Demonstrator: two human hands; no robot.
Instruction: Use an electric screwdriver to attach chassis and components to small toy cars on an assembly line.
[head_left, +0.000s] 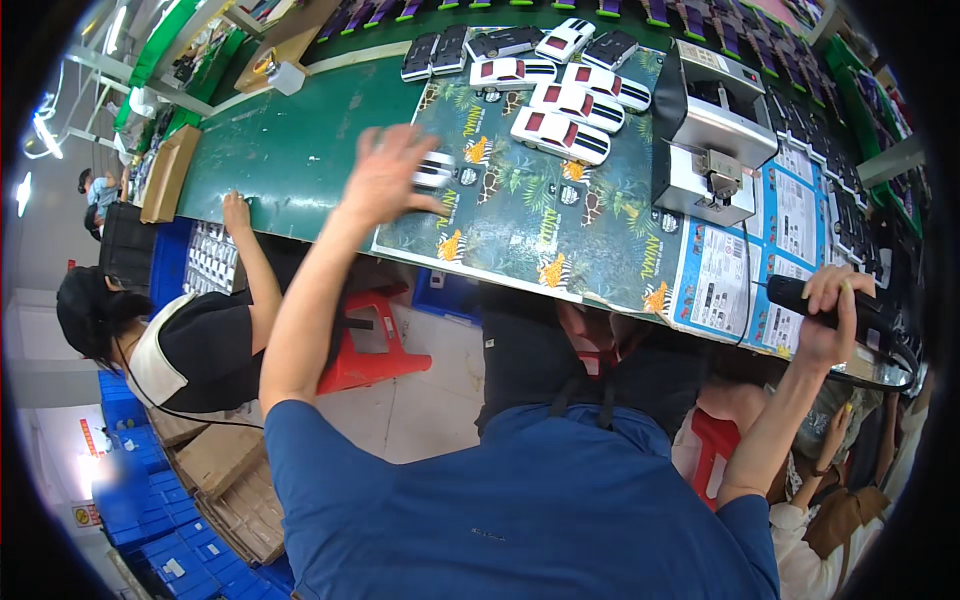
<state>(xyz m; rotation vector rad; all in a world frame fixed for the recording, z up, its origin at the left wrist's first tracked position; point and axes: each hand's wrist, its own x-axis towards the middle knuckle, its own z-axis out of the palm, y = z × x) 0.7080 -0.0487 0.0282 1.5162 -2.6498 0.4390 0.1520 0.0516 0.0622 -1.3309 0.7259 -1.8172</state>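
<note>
My left hand [388, 175] reaches over the left end of the patterned sheet on the bench, its fingers and thumb spread and slightly blurred. A white toy car [433, 171] with black stripes lies right beside the palm, partly hidden by the hand; whether they touch I cannot tell. At the right, my right hand [836, 305] is closed around a black electric screwdriver [800, 296], whose tip points left. Several white toy cars [562, 136] with red windows stand grouped at the back middle. Next to them, more lie with dark undersides [503, 42] up.
A grey metal machine [708, 140] stands right of the cars. Printed card sheets [718, 275] cover the bench's right end, and a black cable [745, 290] crosses them. To the left, a co-worker [190, 340] sits at the green bench [290, 150]. Red stools [375, 345] stand below.
</note>
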